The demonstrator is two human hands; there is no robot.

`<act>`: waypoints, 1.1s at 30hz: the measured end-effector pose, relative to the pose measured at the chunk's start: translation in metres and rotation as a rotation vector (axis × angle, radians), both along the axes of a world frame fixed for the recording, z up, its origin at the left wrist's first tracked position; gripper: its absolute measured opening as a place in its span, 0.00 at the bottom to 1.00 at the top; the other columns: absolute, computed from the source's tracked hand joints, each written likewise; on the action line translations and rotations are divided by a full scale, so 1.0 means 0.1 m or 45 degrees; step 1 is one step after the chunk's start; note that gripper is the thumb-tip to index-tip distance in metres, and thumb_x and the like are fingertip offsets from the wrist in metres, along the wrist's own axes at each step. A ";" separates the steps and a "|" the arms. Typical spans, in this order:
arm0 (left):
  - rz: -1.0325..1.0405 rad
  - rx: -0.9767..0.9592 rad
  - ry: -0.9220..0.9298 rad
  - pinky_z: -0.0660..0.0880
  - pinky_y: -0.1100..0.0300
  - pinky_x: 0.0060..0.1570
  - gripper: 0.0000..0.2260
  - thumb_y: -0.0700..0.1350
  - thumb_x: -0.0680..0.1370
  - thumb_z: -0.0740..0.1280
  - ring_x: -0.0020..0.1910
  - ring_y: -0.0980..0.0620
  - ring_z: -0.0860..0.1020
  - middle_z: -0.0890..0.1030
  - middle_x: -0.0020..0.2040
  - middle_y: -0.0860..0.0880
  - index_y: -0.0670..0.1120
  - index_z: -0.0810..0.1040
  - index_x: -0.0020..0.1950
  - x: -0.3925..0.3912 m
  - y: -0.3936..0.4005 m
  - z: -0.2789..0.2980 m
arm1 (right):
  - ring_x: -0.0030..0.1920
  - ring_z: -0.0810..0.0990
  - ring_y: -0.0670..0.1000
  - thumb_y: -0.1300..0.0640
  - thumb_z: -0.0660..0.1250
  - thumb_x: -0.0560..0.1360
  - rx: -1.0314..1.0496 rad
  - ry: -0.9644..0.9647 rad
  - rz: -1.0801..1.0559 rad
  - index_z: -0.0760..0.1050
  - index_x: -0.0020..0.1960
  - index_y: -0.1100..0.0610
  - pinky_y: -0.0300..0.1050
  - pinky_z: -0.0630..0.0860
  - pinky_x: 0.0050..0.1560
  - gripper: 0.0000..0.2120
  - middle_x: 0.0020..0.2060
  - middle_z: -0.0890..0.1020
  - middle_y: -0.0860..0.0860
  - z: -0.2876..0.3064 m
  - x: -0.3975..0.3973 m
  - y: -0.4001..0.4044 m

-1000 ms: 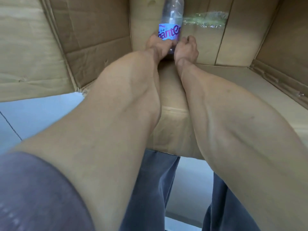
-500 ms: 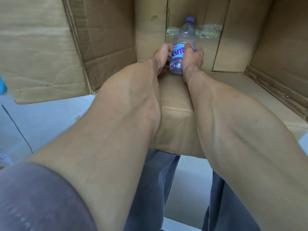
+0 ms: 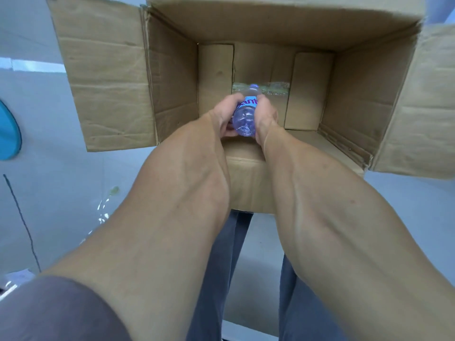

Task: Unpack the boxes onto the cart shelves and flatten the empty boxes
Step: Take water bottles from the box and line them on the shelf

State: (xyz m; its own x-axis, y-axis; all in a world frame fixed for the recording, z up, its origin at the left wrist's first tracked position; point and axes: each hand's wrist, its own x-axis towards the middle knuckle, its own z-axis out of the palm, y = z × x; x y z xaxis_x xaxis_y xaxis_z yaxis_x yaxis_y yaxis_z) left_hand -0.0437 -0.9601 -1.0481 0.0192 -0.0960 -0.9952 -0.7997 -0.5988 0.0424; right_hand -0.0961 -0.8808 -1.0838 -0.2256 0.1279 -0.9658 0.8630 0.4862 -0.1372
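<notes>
Open cardboard box [image 3: 364, 94] on pale floor [image 3: 49, 183], both hands' fingers [image 3: 225, 112] wrapped round clear bottle [image 3: 245, 119]

Clear bottle [image 3: 245, 119] tilted base-up, inside open cardboard box [image 3: 357, 99]

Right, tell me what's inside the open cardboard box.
One clear plastic bottle with a blue label, gripped between the left hand and right hand. The cardboard box floor shows only taped flaps; the patch under the hands and forearms is hidden.
</notes>
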 end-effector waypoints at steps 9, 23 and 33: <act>-0.105 -0.025 0.279 0.81 0.55 0.52 0.13 0.43 0.74 0.68 0.38 0.51 0.83 0.84 0.45 0.46 0.42 0.81 0.58 -0.23 -0.01 1.34 | 0.49 0.83 0.59 0.40 0.69 0.69 -0.247 0.144 -0.161 0.73 0.53 0.57 0.57 0.80 0.55 0.22 0.51 0.81 0.56 1.44 -0.38 0.13; -0.080 -0.248 0.514 0.77 0.64 0.29 0.05 0.38 0.72 0.68 0.30 0.50 0.81 0.84 0.35 0.45 0.41 0.83 0.43 -0.88 1.58 2.74 | 0.43 0.86 0.61 0.46 0.80 0.55 -0.410 0.465 -0.473 0.80 0.48 0.60 0.63 0.83 0.46 0.27 0.43 0.86 0.60 2.90 -0.71 1.89; -0.239 -0.236 0.492 0.69 0.62 0.34 0.09 0.50 0.77 0.66 0.31 0.53 0.76 0.80 0.30 0.52 0.48 0.79 0.40 -1.12 4.24 3.14 | 0.40 0.85 0.58 0.47 0.79 0.63 -0.320 0.698 -0.389 0.80 0.37 0.55 0.58 0.83 0.46 0.14 0.39 0.84 0.58 3.56 -1.14 4.58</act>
State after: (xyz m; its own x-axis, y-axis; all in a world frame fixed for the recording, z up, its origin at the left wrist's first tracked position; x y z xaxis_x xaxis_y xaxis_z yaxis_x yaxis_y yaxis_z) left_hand -0.1560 -0.5360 -0.7341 -0.3839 -0.2395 -0.8918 -0.7981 -0.3998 0.4509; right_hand -0.2105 -0.4223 -0.7279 -0.6811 0.0500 -0.7305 0.7298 0.1275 -0.6717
